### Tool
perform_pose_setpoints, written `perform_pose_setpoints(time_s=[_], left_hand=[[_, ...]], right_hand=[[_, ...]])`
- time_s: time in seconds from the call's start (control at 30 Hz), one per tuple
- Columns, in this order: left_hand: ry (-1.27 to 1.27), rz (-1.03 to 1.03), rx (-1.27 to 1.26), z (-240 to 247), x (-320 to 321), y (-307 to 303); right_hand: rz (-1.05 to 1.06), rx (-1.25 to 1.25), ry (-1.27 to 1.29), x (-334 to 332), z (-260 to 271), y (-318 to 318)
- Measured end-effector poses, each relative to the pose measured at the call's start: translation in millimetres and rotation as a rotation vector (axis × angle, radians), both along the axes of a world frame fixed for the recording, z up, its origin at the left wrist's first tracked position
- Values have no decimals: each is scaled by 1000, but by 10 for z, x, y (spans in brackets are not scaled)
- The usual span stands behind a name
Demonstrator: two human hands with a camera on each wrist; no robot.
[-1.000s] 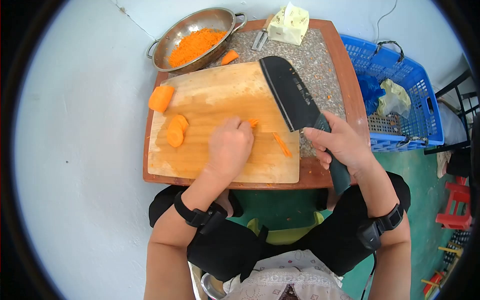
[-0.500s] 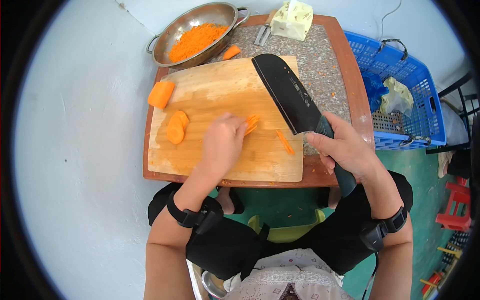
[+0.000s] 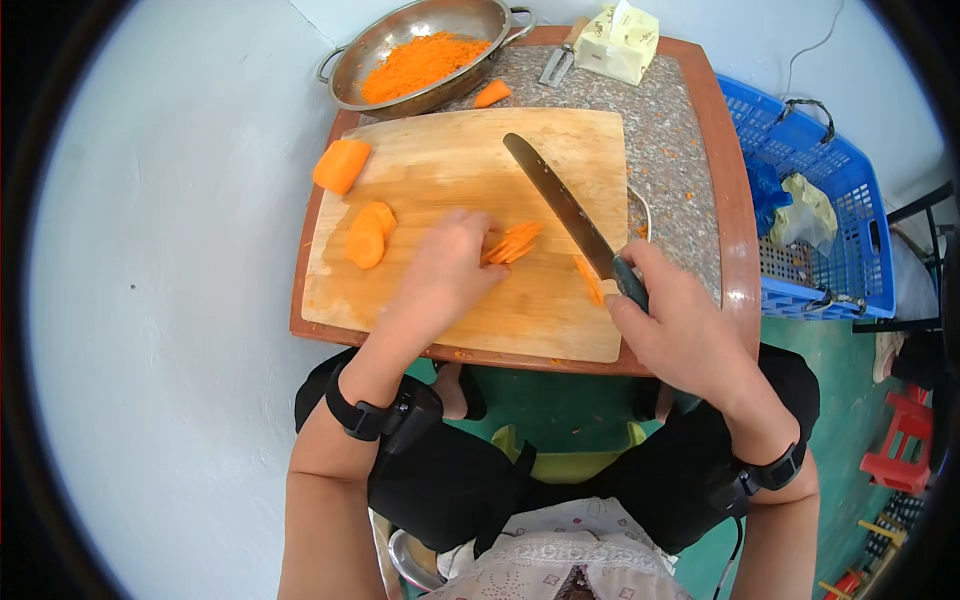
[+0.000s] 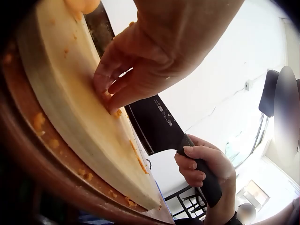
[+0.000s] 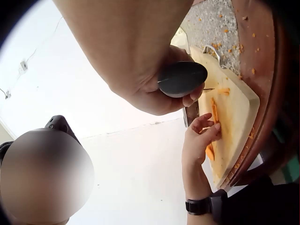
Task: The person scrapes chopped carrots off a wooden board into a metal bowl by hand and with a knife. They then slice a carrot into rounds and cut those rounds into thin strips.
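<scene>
On the wooden cutting board [image 3: 440,330], my left hand [image 3: 445,265] curls its thumb and fingers round the left end of a fanned bunch of carrot strips [image 3: 516,243]. In the left wrist view its fingertips are right at the board. My right hand [image 3: 680,320] grips the dark handle of a broad black kitchen knife [image 3: 560,205]. The blade slants over the right part of the board, seen nearly edge-on from above. Beside it lie a few loose carrot strips [image 3: 588,280]. Carrot slices [image 3: 368,238] and a thick carrot chunk [image 3: 341,166] sit at the board's left.
A metal pan [image 3: 478,75] of shredded carrot stands at the back left, with a small carrot piece [image 3: 492,94] beside it. Behind the board are a wooden-handled peeler-like tool [image 3: 557,66] and a tissue pack [image 3: 618,42]. A blue basket [image 3: 800,293] stands right of the table.
The knife has turned from showing its broad side to nearly edge-on and now overlaps the loose strips' edge. My left hand has stayed by the bunch, whose strips show more spread out.
</scene>
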State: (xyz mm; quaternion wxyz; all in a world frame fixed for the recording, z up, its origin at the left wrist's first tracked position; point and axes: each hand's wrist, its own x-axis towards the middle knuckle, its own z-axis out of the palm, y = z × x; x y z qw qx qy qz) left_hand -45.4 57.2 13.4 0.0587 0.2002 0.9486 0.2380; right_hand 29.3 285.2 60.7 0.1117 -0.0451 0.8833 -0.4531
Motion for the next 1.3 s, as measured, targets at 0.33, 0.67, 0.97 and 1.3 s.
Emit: perform_pose_setpoints(time_s=[0.33, 0.67, 0.97, 1.3], left_hand=[[-25, 33, 79, 27, 37, 28], [-49, -11, 48, 34, 18, -4], [-77, 14, 67, 26, 27, -6], [-35, 54, 103, -2, 39, -3]], right_hand=[[-25, 5, 17, 2, -99, -256], [-12, 6, 36, 41, -134, -360], [34, 22, 104, 61, -230, -382], [64, 59, 93, 71, -212, -352]])
